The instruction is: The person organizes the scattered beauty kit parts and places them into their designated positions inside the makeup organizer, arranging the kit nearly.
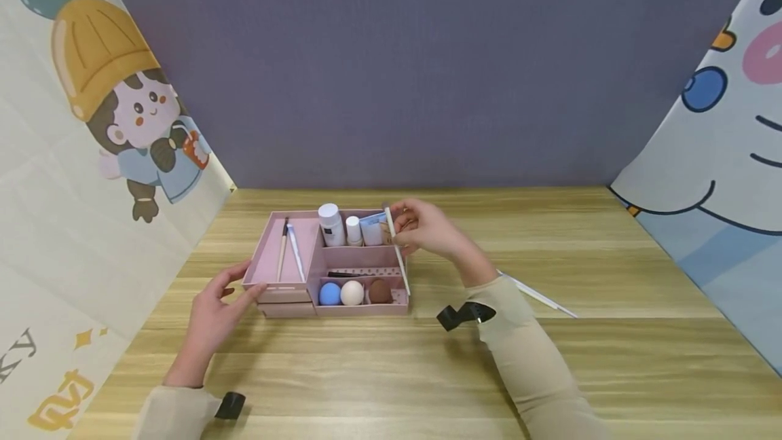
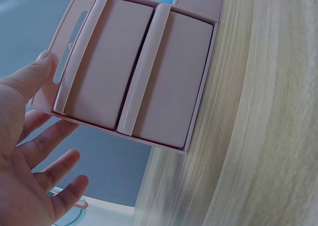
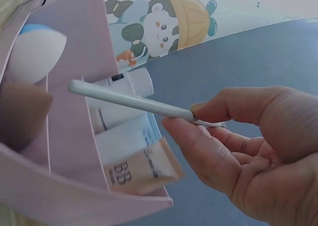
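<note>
A pink makeup organizer [image 1: 366, 257] stands on the wooden table. My left hand [image 1: 215, 311] holds its front left corner, thumb on the front above two drawers [image 2: 107, 62] and fingers at the side. My right hand [image 1: 430, 229] pinches a slim white-handled makeup brush [image 3: 131, 103] between thumb and fingers, slanting over the organizer's right side. Below the brush stand a white bottle [image 1: 330, 226], a small white-capped bottle [image 1: 354, 231], a blue-and-white tube [image 1: 371, 229] and a BB cream tube [image 3: 144, 171]. Blue [image 1: 330, 294], cream [image 1: 351, 293] and brown [image 1: 380, 292] makeup sponges sit in front.
Two thin brushes [image 1: 283, 250] lie in the organizer's upper left tray. A dark pencil-like stick [image 1: 351, 274] rests in its middle compartment. On the table, a white stick [image 1: 544, 297] lies right of the right forearm. A grey-purple panel [image 1: 415, 73] rises behind.
</note>
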Available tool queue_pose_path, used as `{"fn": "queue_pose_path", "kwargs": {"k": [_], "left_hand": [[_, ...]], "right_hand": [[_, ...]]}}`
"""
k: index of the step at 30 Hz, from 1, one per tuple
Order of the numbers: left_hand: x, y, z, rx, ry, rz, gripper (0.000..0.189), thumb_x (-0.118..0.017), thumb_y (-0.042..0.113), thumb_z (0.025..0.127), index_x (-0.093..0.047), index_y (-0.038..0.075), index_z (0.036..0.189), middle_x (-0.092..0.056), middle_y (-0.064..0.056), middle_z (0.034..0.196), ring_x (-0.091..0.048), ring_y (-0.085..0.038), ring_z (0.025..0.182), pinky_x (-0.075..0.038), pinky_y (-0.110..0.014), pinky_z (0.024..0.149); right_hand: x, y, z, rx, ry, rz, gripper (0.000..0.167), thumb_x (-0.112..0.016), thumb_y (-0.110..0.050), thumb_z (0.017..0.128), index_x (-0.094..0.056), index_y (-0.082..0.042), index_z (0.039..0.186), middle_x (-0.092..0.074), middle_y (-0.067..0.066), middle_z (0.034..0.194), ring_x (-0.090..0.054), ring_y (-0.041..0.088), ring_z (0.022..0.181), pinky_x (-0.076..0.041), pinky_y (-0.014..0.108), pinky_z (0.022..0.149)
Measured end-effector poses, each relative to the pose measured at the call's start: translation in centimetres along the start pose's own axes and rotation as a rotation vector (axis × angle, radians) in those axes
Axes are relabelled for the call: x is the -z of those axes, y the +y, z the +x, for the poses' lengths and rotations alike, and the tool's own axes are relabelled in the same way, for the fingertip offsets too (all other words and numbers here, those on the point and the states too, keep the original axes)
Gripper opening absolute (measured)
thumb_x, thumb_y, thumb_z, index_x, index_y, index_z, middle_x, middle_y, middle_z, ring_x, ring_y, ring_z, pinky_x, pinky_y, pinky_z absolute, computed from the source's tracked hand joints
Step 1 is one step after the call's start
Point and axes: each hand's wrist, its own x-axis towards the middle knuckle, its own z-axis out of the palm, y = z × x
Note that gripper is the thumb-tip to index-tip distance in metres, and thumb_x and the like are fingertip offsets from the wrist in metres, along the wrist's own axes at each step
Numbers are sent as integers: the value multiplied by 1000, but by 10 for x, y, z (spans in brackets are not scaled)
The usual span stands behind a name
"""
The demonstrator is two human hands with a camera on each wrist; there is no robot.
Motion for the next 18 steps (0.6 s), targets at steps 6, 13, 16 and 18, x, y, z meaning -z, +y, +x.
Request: {"fn": "queue_pose_path", "kwargs": {"k": [6, 13, 16, 18], "left_hand": [[0, 0, 0, 0, 1, -2, 51, -71, 23, 94, -56, -4, 134, -59, -26, 132, -53, -36, 120, -39, -46, 96], [1, -1, -1, 8, -6, -12, 51, -71, 24, 95, -55, -4, 135, -58, -27, 132, -51, -38, 121, -39, -51, 98], [1, -1, -1, 9, -10, -15, 52, -71, 24, 95, -54, -4, 135, -57, -28, 133, -51, -39, 121, -39, -53, 99], [1, -2, -1, 7, -12, -13, 52, -71, 25, 95, -54, -4, 135, -57, -28, 133, -51, -38, 121, -39, -53, 98]], "right_hand": [[-11, -7, 6, 32, -21, 21, 53, -63, 15, 82, -47, 10, 132, -61, 17, 93, -64, 21, 78, -60, 46, 67], [-25, -14, 15, 50, -20, 10, 55, -66, 14, 79, -49, 10, 132, -62, 16, 93, -64, 21, 80, -60, 43, 72], [-32, -17, 19, 48, -19, 32, 56, -66, 16, 79, -49, 11, 132, -61, 17, 94, -63, 20, 80, -60, 43, 74], [-37, -19, 21, 36, -18, 65, 56, -65, 16, 79, -49, 10, 132, -60, 16, 94, -63, 20, 78, -59, 46, 75]]}}
